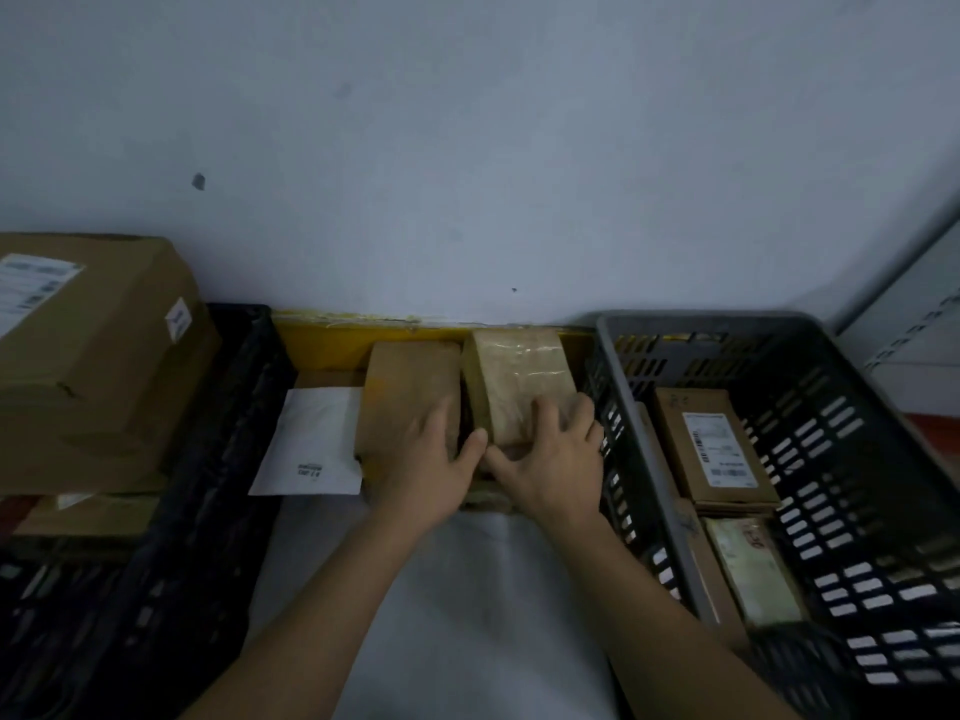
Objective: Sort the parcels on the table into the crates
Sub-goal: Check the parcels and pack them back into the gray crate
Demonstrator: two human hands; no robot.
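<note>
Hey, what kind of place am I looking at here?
Probably a parcel sorting station in a small warehouse or courier back room. Cardboard boxes with shipping labels sit in a grey crate, a big labelled carton fills a black crate, and more parcels, including a white mailer, lie on the table between them.

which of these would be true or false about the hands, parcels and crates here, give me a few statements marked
1. Both hands are on parcels between the crates. True: the left hand lies on the brown parcel, the right hand on the taped parcel.
2. The grey crate is empty. False: it holds a labelled box and other parcels.
3. A white mailer lies left of the brown parcel. True.
4. The black crate is on the right. False: it is on the left.
5. The big carton sits in the grey crate. False: it is at the left, over the black crate.
</note>
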